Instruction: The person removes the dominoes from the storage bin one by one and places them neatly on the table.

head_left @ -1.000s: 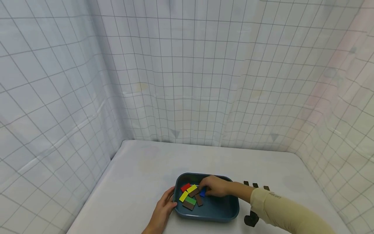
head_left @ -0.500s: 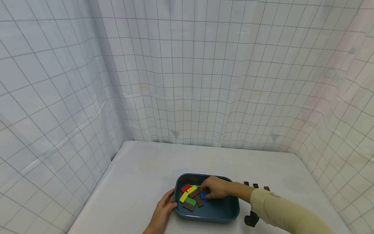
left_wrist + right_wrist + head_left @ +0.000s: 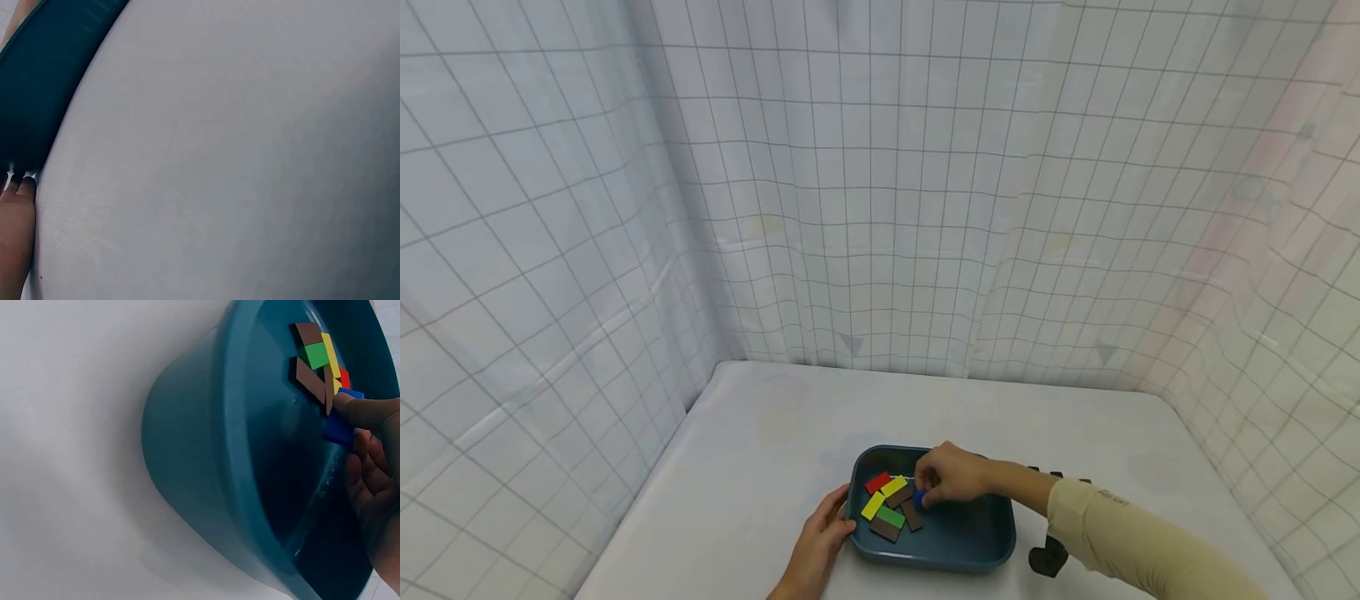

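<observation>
A blue-green plastic tub [image 3: 947, 542] stands on the white table. My left hand [image 3: 816, 542] touches its outer left side, thumb and fingers spread at the corner. In the left wrist view the fingertips [image 3: 26, 182] meet the tub's outer wall [image 3: 44, 81]. Inside the tub, my right hand [image 3: 955, 475] pinches a blue block [image 3: 339, 430] between thumb and fingers. Left of it lie flat rectangular blocks: a green block [image 3: 314, 355], a red block [image 3: 877, 482], yellow blocks [image 3: 872, 505] and brown blocks [image 3: 885, 528].
A black object [image 3: 1048, 557] lies on the table right of the tub, partly hidden beneath the right forearm and its light sleeve [image 3: 1135, 533]. White grid-patterned curtains [image 3: 880, 208] hang behind and at both sides of the white table [image 3: 760, 450].
The right hand has risen slightly, and the blue block, flat under its fingers before, now tilts up in the pinch. The left hand and tub have stayed nearly still.
</observation>
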`<state>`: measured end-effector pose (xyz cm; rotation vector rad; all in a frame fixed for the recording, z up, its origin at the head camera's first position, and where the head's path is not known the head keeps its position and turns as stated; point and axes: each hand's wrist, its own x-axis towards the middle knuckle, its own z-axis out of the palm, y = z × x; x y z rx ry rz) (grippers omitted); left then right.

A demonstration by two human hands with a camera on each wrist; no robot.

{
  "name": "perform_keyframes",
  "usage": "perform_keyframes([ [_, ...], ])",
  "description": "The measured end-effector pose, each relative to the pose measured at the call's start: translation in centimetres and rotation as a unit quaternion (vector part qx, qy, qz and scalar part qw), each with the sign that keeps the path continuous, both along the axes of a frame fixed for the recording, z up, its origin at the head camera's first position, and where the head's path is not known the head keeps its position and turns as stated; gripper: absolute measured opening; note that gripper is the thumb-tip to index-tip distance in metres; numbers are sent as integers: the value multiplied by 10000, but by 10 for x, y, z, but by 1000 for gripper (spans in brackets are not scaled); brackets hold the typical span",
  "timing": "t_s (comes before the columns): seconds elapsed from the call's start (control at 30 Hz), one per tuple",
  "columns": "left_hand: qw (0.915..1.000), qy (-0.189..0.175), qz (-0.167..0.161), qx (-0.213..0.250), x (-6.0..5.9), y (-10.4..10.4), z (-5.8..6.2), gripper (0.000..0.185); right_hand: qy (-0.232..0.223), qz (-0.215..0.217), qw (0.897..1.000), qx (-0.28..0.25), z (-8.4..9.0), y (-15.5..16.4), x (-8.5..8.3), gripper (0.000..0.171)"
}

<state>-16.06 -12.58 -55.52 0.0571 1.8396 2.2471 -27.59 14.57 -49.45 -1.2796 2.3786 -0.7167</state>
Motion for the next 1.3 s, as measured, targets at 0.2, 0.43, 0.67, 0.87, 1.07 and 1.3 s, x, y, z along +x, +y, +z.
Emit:
perform_keyframes([
  [0.2,10000,11,11,-16,-1,-1,-1,63,-151,-129,9996,-178,11,7,1,11],
  [0.43,10000,62,-7,61,1,-1,-2,64,-182,-140,9987,-454,26,23,4,12],
  [0.67,9999,141,-20,56,-2,-2,-3,63,-190,-564,9968,-528,38,44,1,14],
  [0.87,10000,47,-33,64,-3,-2,-4,64,-173,-861,9946,-551,41,66,-2,13],
  [1.07,10000,18,1,5,-4,0,-5,64,-185,-1381,9884,-603,41,87,-3,13],
  [1.3,10000,-19,20,-27,-4,0,-4,64,-171,-1981,9775,-701,38,119,0,14],
])
